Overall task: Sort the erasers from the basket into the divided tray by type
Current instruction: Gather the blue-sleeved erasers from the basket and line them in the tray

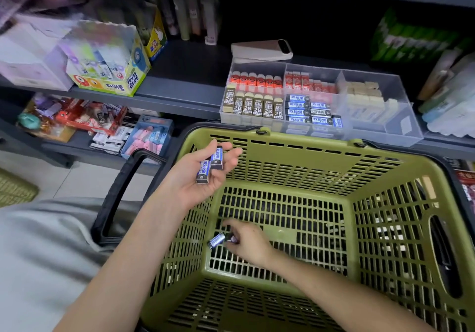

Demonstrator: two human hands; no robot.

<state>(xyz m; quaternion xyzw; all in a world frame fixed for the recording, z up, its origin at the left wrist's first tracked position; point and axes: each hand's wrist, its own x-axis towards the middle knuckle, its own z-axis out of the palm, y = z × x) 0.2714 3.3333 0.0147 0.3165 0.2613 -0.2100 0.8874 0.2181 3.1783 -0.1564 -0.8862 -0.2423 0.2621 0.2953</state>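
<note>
An olive green basket (308, 149) fills the lower right of the head view. My left hand (203, 174) is palm up over the basket's far left rim, with two blue-sleeved erasers (209, 165) lying in it. My right hand (248, 244) is down on the basket floor, its fingers closed on another blue-sleeved eraser (217, 240). The clear divided tray (401, 115) stands on the shelf beyond the basket. It holds red, brown 2B, blue and cream erasers in separate compartments.
A white lid or case (262, 50) lies behind the tray. A glue display box (113, 61) stands on the shelf to the left. More stationery boxes (108, 128) sit on the lower shelf. The basket's black handle (120, 190) hangs over its left side.
</note>
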